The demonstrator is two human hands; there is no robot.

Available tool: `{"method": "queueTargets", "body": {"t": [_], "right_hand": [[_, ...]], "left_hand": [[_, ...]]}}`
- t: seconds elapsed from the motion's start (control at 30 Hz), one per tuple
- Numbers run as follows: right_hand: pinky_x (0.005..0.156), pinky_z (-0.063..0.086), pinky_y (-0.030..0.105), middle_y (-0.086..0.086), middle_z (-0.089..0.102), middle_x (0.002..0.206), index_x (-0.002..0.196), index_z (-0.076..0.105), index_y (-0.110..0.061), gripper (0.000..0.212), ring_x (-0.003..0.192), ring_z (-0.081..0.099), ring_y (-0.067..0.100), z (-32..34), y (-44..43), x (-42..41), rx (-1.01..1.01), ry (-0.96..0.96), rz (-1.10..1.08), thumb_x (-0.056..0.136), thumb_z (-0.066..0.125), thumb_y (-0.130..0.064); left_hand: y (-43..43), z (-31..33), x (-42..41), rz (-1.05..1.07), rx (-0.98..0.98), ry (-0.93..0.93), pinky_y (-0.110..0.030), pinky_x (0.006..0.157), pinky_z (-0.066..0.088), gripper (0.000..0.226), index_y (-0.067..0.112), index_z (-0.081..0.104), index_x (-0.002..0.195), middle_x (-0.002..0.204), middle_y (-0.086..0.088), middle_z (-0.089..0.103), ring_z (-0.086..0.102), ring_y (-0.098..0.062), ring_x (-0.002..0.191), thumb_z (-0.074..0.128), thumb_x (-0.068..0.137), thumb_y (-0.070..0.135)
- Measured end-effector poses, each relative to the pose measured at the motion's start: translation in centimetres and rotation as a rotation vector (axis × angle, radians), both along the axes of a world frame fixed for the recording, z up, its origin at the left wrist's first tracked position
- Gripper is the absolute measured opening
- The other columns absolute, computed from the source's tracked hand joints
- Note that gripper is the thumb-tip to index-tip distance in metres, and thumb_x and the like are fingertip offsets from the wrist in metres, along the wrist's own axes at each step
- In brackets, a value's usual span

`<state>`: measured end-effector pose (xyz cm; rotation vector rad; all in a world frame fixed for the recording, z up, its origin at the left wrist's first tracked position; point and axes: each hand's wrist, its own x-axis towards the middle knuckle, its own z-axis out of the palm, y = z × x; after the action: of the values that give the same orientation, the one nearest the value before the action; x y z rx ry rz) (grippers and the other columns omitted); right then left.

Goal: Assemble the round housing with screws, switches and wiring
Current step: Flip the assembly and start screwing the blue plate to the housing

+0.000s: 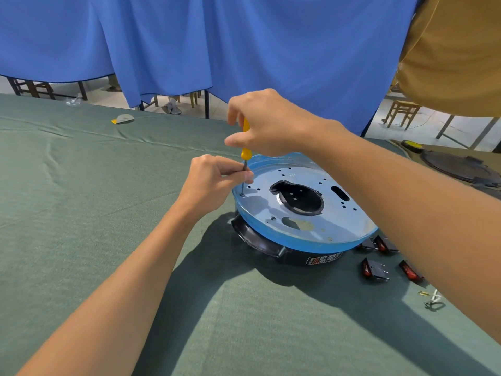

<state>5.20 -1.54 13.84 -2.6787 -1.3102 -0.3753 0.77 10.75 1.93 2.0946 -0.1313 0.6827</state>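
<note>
as left hand (211,180), right hand (271,126) hold it, screwdriver (245,153) upright, tip on housing (347,221)

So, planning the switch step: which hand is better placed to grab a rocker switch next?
Probably the right hand: the switches lie on the cloth right of the housing, under that forearm. It must first put down the screwdriver. The left hand pinches its shaft at the housing's left edge.

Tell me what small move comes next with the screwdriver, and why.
Probably twist the yellow screwdriver with the right hand: its tip stands at a hole near the metal plate's left rim, and the left hand pinches the shaft steady.
</note>
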Motion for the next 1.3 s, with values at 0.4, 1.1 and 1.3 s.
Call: {"method": "queueTargets", "body": {"t": [0.4,1.1,1.3], "right_hand": [[0.072,0.041,0.036,0.001,0.049,0.096,0.105,0.054,-0.017,0.024,0.097,0.051,0.028,0.13,0.39,-0.19,-0.003,-0.057,0.018,0.088,0.062,-0.031],[0.069,0.035,0.037,0.005,0.042,0.093,0.106,0.055,-0.017,0.035,0.086,0.046,0.030,-0.16,0.27,-0.18,-0.039,-0.219,-0.072,0.093,0.053,-0.050],[0.068,0.039,0.033,0.000,0.047,0.096,0.108,0.056,-0.022,0.022,0.101,0.053,0.028,0.35,0.31,0.26,-0.033,-0.012,0.041,0.088,0.062,-0.024]], "left_hand": [[0.12,-0.25,0.09,-0.006,-0.087,0.001,-0.050,0.076,0.053,0.010,0.022,0.079,0.080,0.074,0.006,0.075,0.065,-0.018,0.070,0.073,0.085,0.016],[-0.25,-0.07,-0.22,0.018,-0.072,-0.017,-0.041,0.076,0.057,0.004,0.017,0.078,0.075,0.072,0.001,0.074,0.069,-0.014,0.071,0.081,0.077,0.017],[0.04,-0.24,0.05,-0.063,-0.072,0.044,-0.047,0.082,0.056,0.010,0.013,0.079,0.089,0.086,0.000,0.076,0.071,-0.021,0.085,0.069,0.089,0.011]]}}
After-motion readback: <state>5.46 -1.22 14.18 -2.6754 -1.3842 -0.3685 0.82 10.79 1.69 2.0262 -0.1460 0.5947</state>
